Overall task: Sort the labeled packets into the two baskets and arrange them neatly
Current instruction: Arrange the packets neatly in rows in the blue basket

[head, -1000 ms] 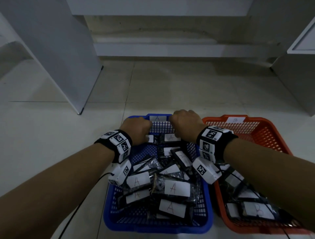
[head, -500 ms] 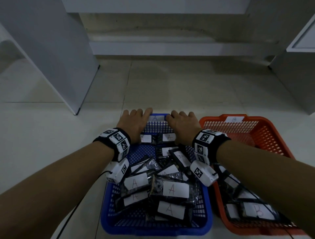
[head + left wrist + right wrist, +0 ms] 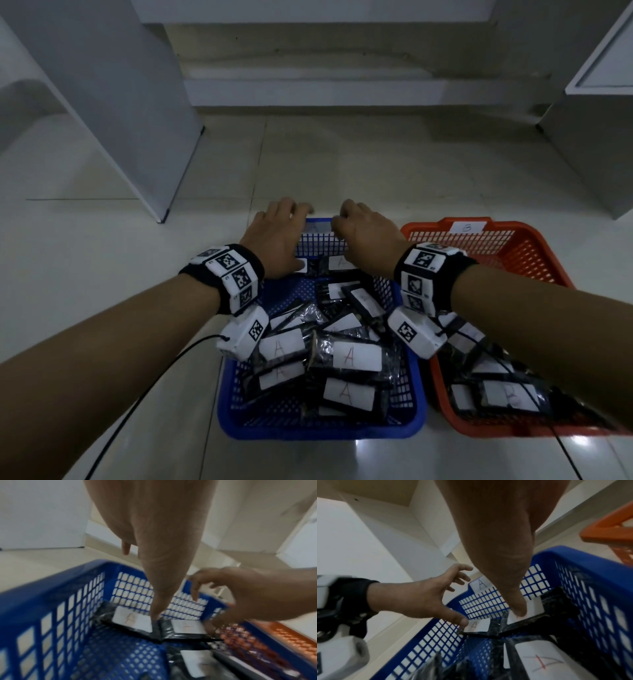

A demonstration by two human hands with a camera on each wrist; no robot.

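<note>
Left hand [image 3: 274,236] and right hand [image 3: 368,236] spread over blue basket [image 3: 318,428].

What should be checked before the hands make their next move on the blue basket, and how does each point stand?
1. Left hand free of packets: ok, fingers spread above the far rim.
2. Right hand free: ok, holds nothing.
3. Blue basket holds only A-labelled packets: cannot tell, some labels hidden.
4. A packets neatly arranged: not ok, they overlap at angles.
5. Orange basket beside it, tagged B: ok.
6. Two packets by the far wall lie flat: ok.
</note>
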